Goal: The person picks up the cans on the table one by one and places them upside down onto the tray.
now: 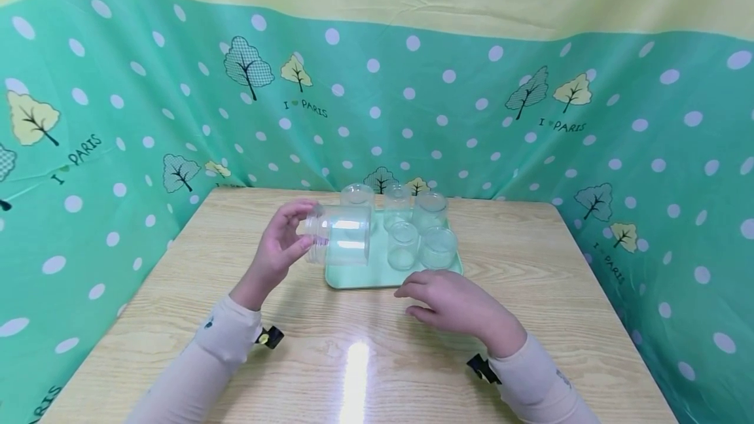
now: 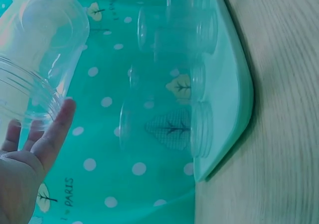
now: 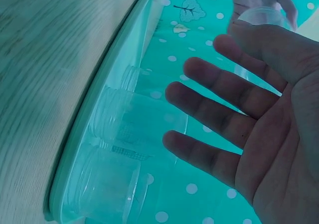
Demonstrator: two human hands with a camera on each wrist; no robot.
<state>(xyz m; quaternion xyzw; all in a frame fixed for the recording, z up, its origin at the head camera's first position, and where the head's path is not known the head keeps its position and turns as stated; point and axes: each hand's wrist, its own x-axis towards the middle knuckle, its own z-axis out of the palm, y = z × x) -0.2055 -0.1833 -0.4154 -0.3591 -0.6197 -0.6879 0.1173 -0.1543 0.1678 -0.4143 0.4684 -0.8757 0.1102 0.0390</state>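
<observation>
My left hand (image 1: 279, 244) grips a large clear jar (image 1: 347, 235) at its ridged neck, thumb in front and fingers behind. The jar lies sideways in the air over the left part of a pale green tray (image 1: 356, 277), its base toward the right. Several smaller clear jars stand on the tray, among them a narrow front jar (image 1: 403, 248) and a wider front jar (image 1: 438, 250). In the left wrist view, a tray jar (image 2: 177, 30) has its threaded mouth down. Just before the tray's front right edge is my right hand (image 1: 456, 300), fingers spread and holding nothing.
The tray sits toward the back of a light wood table (image 1: 512, 241). A green dotted curtain (image 1: 436, 103) hangs behind it and along both sides. Three taller jars form the tray's back row, including a back-left jar (image 1: 357, 195).
</observation>
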